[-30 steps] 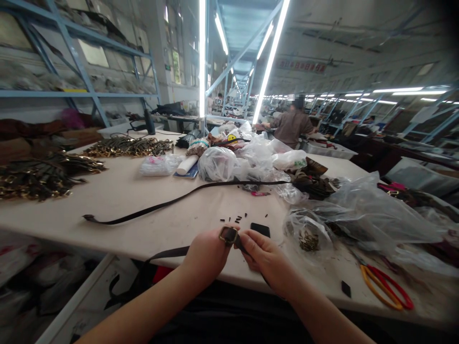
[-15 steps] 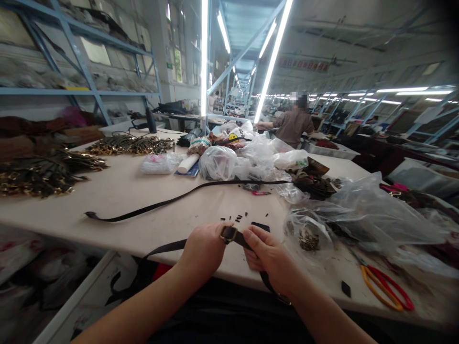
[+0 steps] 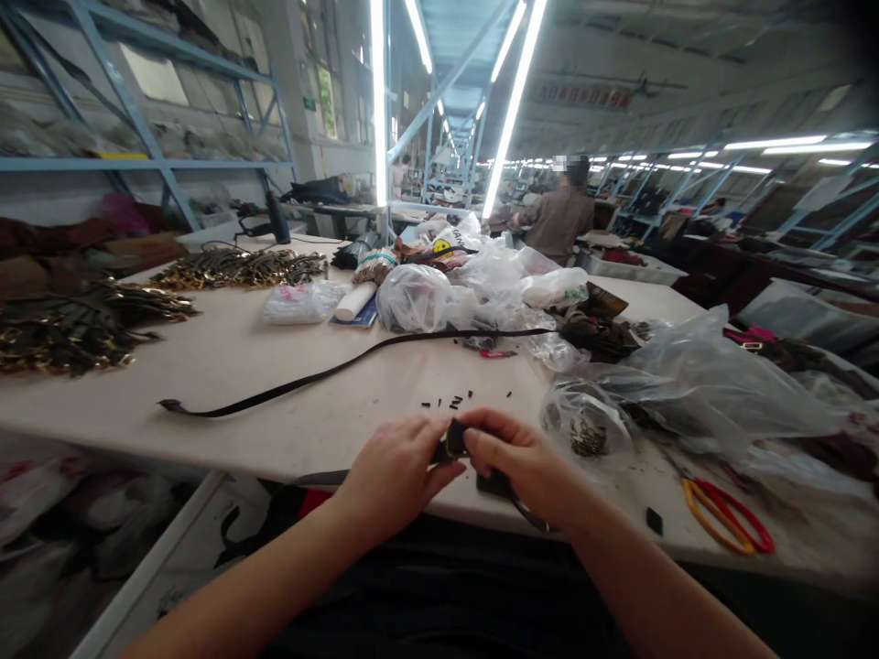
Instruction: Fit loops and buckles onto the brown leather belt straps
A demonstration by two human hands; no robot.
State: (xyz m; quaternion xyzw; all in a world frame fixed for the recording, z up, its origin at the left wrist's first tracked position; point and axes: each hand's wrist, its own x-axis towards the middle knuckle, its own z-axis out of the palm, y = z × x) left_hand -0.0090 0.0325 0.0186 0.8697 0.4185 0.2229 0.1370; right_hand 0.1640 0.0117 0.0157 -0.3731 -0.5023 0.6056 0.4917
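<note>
Both my hands meet at the table's near edge on a dark strap (image 3: pixel 455 437) with a metal buckle. My left hand (image 3: pixel 391 476) grips the strap from the left, its tail trailing off beneath my wrist. From the right, my right hand (image 3: pixel 512 458) pinches a folded part of the strap by the buckle, which the fingers mostly cover. A black flat piece (image 3: pixel 493 483) lies on the table just under my right hand. Beyond my hands several small dark bits (image 3: pixel 455 403) are scattered. Farther off, a long black strap (image 3: pixel 330 371) stretches across the table.
Scissors with orange and red handles (image 3: pixel 728 514) lie at right, beside a small black piece (image 3: pixel 655 521). A clear bag with metal parts (image 3: pixel 588 435) stands near my right hand. Plastic bags (image 3: pixel 418 297) crowd the back. Bundled straps (image 3: pixel 82 325) sit at left. A person (image 3: pixel 559 220) stands beyond.
My right hand has moved up and inward, folding the strap over at the buckle. The buckle, plainly seen before, is now largely hidden by fingers. The view has tilted down slightly.
</note>
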